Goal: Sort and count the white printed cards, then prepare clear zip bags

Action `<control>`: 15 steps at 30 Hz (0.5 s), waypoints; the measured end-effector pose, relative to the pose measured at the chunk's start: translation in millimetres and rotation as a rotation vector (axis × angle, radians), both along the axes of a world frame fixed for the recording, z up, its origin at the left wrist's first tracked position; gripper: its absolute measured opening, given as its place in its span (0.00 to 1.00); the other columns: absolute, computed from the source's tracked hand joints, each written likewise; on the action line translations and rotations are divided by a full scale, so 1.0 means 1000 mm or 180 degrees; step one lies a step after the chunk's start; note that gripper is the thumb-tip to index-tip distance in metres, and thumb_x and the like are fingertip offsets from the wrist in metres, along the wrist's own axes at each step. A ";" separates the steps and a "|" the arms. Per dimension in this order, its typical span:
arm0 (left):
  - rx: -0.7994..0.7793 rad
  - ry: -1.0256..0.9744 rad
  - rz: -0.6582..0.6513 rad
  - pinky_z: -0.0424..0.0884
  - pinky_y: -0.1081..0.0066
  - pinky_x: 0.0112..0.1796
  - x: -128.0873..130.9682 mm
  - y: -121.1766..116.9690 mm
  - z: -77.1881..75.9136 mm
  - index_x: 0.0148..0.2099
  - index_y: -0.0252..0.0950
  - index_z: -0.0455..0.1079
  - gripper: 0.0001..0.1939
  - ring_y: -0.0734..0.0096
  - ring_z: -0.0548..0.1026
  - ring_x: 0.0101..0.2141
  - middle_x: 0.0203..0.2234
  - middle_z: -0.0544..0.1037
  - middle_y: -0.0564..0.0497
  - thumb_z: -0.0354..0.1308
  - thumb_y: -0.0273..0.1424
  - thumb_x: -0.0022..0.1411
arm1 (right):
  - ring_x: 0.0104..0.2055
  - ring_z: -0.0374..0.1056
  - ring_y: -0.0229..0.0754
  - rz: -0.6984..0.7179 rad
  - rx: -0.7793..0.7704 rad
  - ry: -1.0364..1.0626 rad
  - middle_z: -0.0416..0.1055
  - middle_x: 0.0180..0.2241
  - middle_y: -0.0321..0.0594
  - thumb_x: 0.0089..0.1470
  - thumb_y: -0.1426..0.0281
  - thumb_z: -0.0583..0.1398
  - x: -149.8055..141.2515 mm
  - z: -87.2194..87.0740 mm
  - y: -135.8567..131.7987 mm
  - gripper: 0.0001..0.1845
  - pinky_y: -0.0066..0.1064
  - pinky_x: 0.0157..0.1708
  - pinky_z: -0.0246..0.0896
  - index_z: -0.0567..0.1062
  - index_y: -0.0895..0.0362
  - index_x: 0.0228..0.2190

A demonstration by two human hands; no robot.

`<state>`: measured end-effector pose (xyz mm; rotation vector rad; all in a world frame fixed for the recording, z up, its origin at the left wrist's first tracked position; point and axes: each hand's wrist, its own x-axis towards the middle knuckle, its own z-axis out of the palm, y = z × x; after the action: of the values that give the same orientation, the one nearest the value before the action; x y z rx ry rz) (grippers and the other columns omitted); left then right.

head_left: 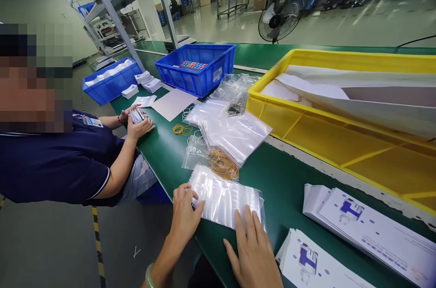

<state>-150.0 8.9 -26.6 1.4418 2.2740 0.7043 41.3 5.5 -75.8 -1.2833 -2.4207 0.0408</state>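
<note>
In the head view a stack of clear plastic bags (226,197) lies at the front edge of the green table. My left hand (185,211) rests at its left end, fingers bent and thumb apart. Stretched flat, the fingers of my right hand (251,249) touch the stack's near right part. Just beyond the bags is a heap of tan rubber bands (224,164), beside more clear bags (235,133). To the right of my right hand lie a stack of printed white cards (316,260) and a second printed stack (371,229).
A yellow crate (327,138) with white sheets takes up the far right. Blue bins (200,70) stand behind. At left a co-worker (57,165) holds a bundle of cards (136,116). Loose yellow bands (182,130) and a pale sheet (173,102) lie between us.
</note>
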 end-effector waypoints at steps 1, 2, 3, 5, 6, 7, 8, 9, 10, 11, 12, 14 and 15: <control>-0.0013 -0.0023 -0.0003 0.64 0.51 0.51 0.000 0.000 0.000 0.33 0.37 0.66 0.02 0.52 0.64 0.51 0.48 0.66 0.43 0.56 0.28 0.59 | 0.60 0.56 0.69 0.0009 0.0013 0.0028 0.56 0.61 0.67 0.63 0.60 0.47 -0.002 0.001 0.000 0.34 0.53 0.47 0.65 0.49 0.66 0.63; -0.0017 -0.0046 -0.0008 0.64 0.51 0.51 0.000 -0.001 0.000 0.33 0.37 0.66 0.03 0.52 0.64 0.51 0.48 0.66 0.43 0.56 0.28 0.60 | 0.60 0.56 0.68 -0.0005 0.0030 0.0058 0.56 0.60 0.67 0.63 0.60 0.46 -0.003 0.001 -0.001 0.33 0.53 0.47 0.65 0.49 0.66 0.64; -0.0007 -0.0067 -0.0008 0.64 0.51 0.51 0.000 -0.001 0.000 0.33 0.37 0.67 0.03 0.53 0.64 0.51 0.48 0.66 0.43 0.55 0.28 0.60 | 0.60 0.56 0.68 -0.0024 0.0044 0.0081 0.56 0.60 0.67 0.64 0.60 0.45 -0.005 0.002 -0.001 0.33 0.53 0.47 0.65 0.49 0.65 0.64; 0.0059 -0.0081 0.0029 0.65 0.52 0.50 0.000 -0.002 -0.001 0.37 0.37 0.68 0.02 0.53 0.64 0.51 0.48 0.67 0.43 0.54 0.28 0.61 | 0.61 0.55 0.69 -0.0058 0.0063 0.0097 0.55 0.60 0.68 0.64 0.61 0.44 -0.006 0.003 -0.002 0.32 0.53 0.47 0.64 0.49 0.66 0.63; 0.0103 -0.0059 0.0067 0.65 0.51 0.50 0.001 -0.003 -0.001 0.39 0.37 0.69 0.04 0.53 0.64 0.50 0.48 0.67 0.42 0.55 0.29 0.61 | 0.61 0.55 0.69 -0.0065 0.0071 0.0094 0.55 0.60 0.69 0.64 0.61 0.44 -0.006 0.003 -0.002 0.32 0.53 0.47 0.64 0.49 0.66 0.63; 0.0143 -0.0022 0.0104 0.65 0.51 0.50 0.002 -0.004 -0.002 0.42 0.37 0.69 0.06 0.53 0.64 0.50 0.48 0.67 0.42 0.55 0.29 0.61 | 0.61 0.55 0.69 -0.0063 0.0077 0.0088 0.54 0.60 0.70 0.64 0.61 0.44 -0.006 0.004 -0.003 0.32 0.53 0.48 0.63 0.49 0.67 0.63; 0.0171 0.0015 0.0128 0.65 0.51 0.50 0.003 -0.005 -0.002 0.43 0.36 0.68 0.08 0.53 0.65 0.49 0.48 0.67 0.42 0.56 0.29 0.60 | 0.61 0.54 0.69 -0.0064 0.0081 0.0083 0.53 0.60 0.70 0.65 0.61 0.44 -0.006 0.003 -0.003 0.32 0.53 0.48 0.63 0.49 0.67 0.63; 0.0185 0.0042 0.0126 0.65 0.51 0.50 0.004 -0.006 -0.003 0.43 0.36 0.68 0.08 0.53 0.65 0.49 0.48 0.67 0.42 0.57 0.29 0.59 | 0.61 0.54 0.70 -0.0071 0.0082 0.0077 0.53 0.61 0.71 0.65 0.61 0.44 -0.006 0.003 -0.003 0.32 0.53 0.49 0.63 0.50 0.68 0.63; 0.0190 0.0048 0.0095 0.66 0.51 0.50 0.006 -0.007 -0.004 0.41 0.36 0.68 0.06 0.53 0.65 0.49 0.47 0.68 0.42 0.57 0.29 0.59 | 0.61 0.53 0.70 -0.0091 0.0078 0.0069 0.52 0.61 0.71 0.65 0.60 0.44 -0.007 0.003 -0.003 0.32 0.53 0.49 0.63 0.50 0.67 0.62; 0.0195 0.0032 0.0052 0.66 0.51 0.50 0.007 -0.008 -0.005 0.38 0.37 0.68 0.04 0.53 0.66 0.49 0.47 0.68 0.43 0.57 0.29 0.59 | 0.61 0.53 0.70 -0.0114 0.0070 0.0060 0.52 0.61 0.70 0.64 0.60 0.44 -0.007 0.003 -0.004 0.31 0.54 0.49 0.63 0.51 0.67 0.62; 0.0208 0.0000 0.0005 0.66 0.52 0.49 0.009 -0.008 -0.006 0.36 0.37 0.68 0.02 0.53 0.66 0.49 0.47 0.68 0.43 0.56 0.29 0.60 | 0.61 0.53 0.70 -0.0144 0.0061 0.0053 0.52 0.61 0.70 0.64 0.61 0.44 -0.008 0.003 -0.004 0.31 0.53 0.49 0.63 0.52 0.66 0.62; 0.0258 -0.0069 -0.0070 0.66 0.53 0.49 0.011 -0.009 -0.006 0.32 0.37 0.67 0.04 0.54 0.67 0.48 0.46 0.69 0.44 0.54 0.29 0.60 | 0.62 0.53 0.70 -0.0200 0.0047 0.0043 0.52 0.61 0.70 0.64 0.62 0.45 -0.009 0.002 -0.006 0.30 0.53 0.49 0.63 0.53 0.66 0.61; 0.0297 -0.0103 -0.0096 0.66 0.53 0.49 0.012 -0.009 -0.005 0.31 0.37 0.66 0.06 0.54 0.67 0.48 0.46 0.70 0.44 0.54 0.30 0.61 | 0.62 0.53 0.70 -0.0214 0.0039 0.0040 0.52 0.61 0.71 0.63 0.63 0.46 -0.010 0.002 -0.006 0.29 0.53 0.50 0.63 0.54 0.67 0.61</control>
<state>-137.7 -0.3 -31.6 1.4922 2.2172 0.8281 31.6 -0.9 -73.4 -1.3538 -2.3620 0.0151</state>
